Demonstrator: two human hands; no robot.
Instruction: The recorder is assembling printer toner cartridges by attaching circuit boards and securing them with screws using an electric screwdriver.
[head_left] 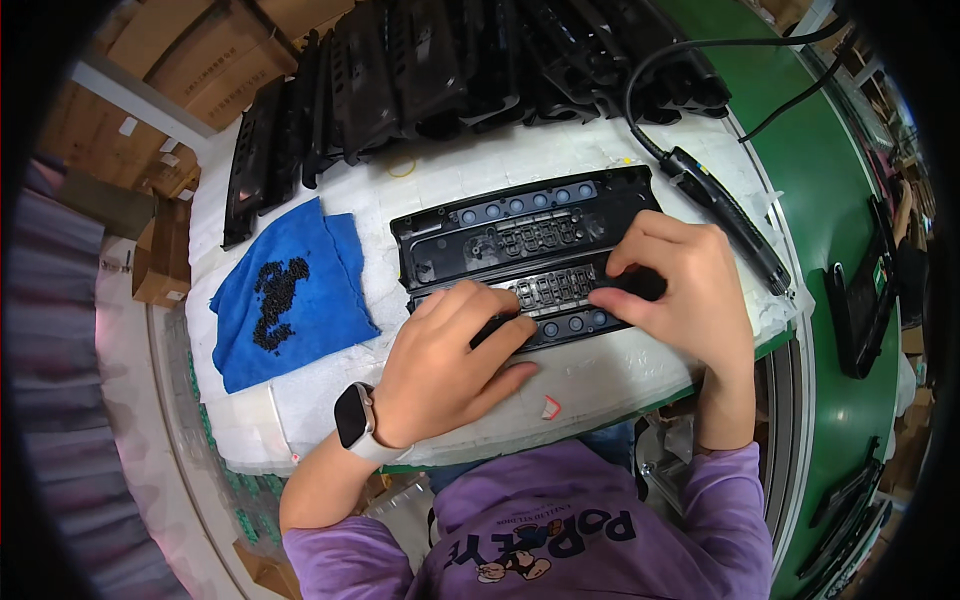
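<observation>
Two long black plastic panels lie one behind the other in front of me, their inner sides up. The far panel point(455, 250) has a row of round bluish buttons and a digit window. On the near panel point(560, 338) there is a clear strip with digit shapes point(555, 287). My left hand point(450, 350) rests on the near panel's left part, fingers bent and apart, fingertips by the strip's left end. The thumb stands away from them. My right hand point(680, 285) has thumb and index finger closed about the strip's right end; its other fingers are curled and partly hidden.
A blue cloth point(335, 270) with a heap of small black screws point(278, 300) lies to the left. A corded black electric screwdriver point(725, 215) lies to the right. Several black plastic housings point(430, 80) stand along the back. A red loop point(551, 407) lies near the front edge.
</observation>
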